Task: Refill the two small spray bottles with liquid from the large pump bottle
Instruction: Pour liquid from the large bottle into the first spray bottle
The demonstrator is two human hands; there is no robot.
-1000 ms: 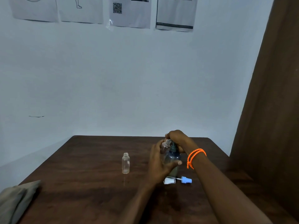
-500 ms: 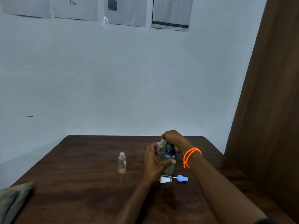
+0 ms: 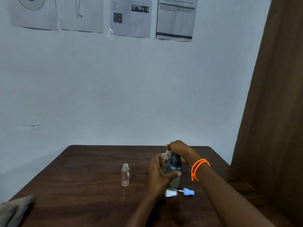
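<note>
A dark wooden table [image 3: 91, 163] stands against a pale wall, and both of the person's hands meet near its far right part. The large pump bottle [image 3: 174, 170], dark and see-through, stands upright on the table there. The right hand [image 3: 179, 149] lies over the top of the pump bottle, its fingers curled down around the pump head; the nozzle pokes out to the left from under them. An orange beaded bracelet [image 3: 198, 168] circles the right wrist.

The left hand [image 3: 159, 173] holds a small clear spray bottle [image 3: 164, 158], capless, up against the left side of the pump bottle, its mouth just at the nozzle. The fingers wrap the far side of that small bottle while the thumb stretches across the front of the pump bottle's body. How much liquid is in the held bottle cannot be told.

The second small spray bottle [image 3: 125, 174] stands upright and uncapped on the table to the left of the hands, clear of them. Two spray caps lie on their sides just in front of the pump bottle: a white one [image 3: 171, 193] and, beside it to the right, a blue one [image 3: 188, 192], with a thin tube running between them.

A grey-beige cloth [image 3: 12, 210] lies at the near left corner. Printed sheets [image 3: 130, 17] hang on the wall above.
</note>
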